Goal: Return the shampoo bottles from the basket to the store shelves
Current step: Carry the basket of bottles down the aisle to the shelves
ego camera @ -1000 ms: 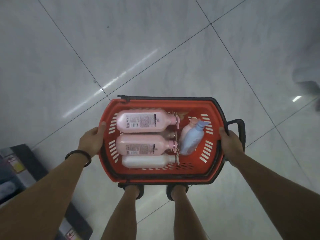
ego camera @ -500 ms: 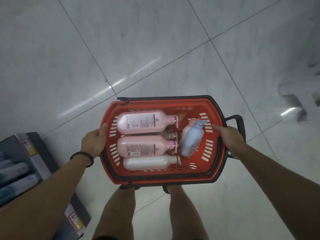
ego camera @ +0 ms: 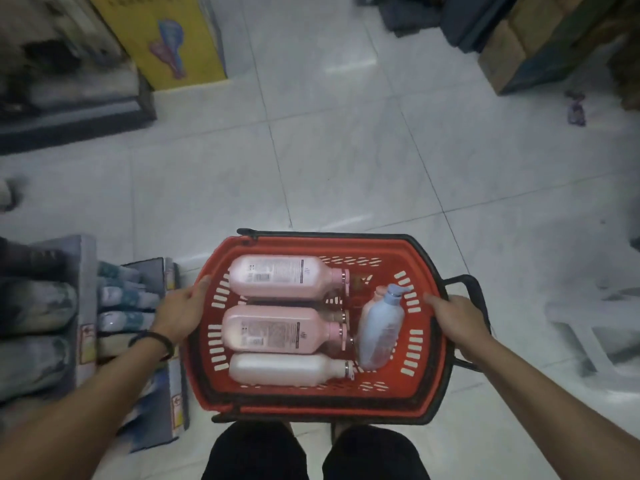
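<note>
Four bottles: all lie in the basket (ego camera: 346,242); none is on a shelf.
Hidden items: dark caps show between and beneath the pink bottles at their cap ends; what they belong to cannot be made out.
Left grip (ego camera: 181,315): clasps the basket's left rim with the thumb over the inner edge; the fingers are under the rim, out of sight. A dark band (ego camera: 152,341) circles the wrist.
Right grip (ego camera: 457,320): clasps the right rim with one finger laid along it; the other fingertips are hidden.
Far pink bottle (ego camera: 284,277): on its side by the far wall, cap to the right.
Near pink bottle (ego camera: 280,329): on its side, parallel to the far one, cap to the right.
White bottle (ego camera: 287,368): on its side by the near wall, just beside the near pink bottle.
Blue bottle (ego camera: 381,327): lies along the right wall, pump toward the far side; a pale shape behind the pump is unclear.
Side handle (ego camera: 474,289): black loop jutting from the right rim, beyond the right grip.
Low shelf (ego camera: 85,271): left of the basket and near it; goods blurred, cut off by the frame edge.
Floor (ego camera: 346,150): open tile ahead of the basket.
Far edges: yellow box (ego camera: 166,39) at far left, cartons (ego camera: 512,53) at far right.
Right edge: white stool (ego camera: 588,327), blurred.
</note>
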Demonstrator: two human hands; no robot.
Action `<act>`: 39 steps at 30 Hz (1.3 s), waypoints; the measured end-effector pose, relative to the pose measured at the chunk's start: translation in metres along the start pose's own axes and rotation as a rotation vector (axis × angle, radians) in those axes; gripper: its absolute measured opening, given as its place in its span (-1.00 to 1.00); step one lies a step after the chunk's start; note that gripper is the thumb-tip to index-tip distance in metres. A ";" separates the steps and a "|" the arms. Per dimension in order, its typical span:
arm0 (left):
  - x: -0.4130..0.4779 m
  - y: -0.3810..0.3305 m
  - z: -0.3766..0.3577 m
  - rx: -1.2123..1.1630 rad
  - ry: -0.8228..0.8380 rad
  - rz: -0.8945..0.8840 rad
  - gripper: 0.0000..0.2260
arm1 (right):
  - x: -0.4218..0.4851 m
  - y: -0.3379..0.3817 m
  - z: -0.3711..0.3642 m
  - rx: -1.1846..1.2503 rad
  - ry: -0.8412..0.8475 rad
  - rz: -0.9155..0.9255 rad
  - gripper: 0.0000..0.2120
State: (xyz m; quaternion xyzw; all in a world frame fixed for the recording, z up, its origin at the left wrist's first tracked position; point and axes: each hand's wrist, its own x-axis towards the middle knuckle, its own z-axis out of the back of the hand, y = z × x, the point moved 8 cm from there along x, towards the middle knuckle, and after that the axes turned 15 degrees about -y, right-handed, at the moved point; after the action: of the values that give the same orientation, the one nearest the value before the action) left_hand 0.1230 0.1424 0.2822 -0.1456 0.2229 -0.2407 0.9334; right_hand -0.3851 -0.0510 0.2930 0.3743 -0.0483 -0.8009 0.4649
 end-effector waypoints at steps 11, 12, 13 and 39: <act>-0.183 0.134 0.146 -0.165 -0.280 0.284 -0.26 | -0.124 0.123 0.034 -0.134 0.132 0.432 -0.60; -0.199 0.149 0.153 -0.204 -0.291 0.316 -0.17 | -0.139 0.126 0.032 -0.144 0.147 0.454 -0.62; -0.214 0.165 0.159 -0.236 -0.301 0.341 -0.11 | -0.152 0.130 0.028 -0.156 0.163 0.478 -0.64; -0.723 0.617 0.206 -0.500 -0.614 1.222 -0.26 | -0.653 0.028 -0.279 -0.663 0.621 1.123 -0.53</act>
State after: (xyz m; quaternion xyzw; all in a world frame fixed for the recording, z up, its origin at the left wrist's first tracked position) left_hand -0.1068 1.0676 0.4752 -0.2651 0.0408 0.4332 0.8604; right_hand 0.0023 0.5192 0.4677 0.3426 0.1467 -0.2700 0.8878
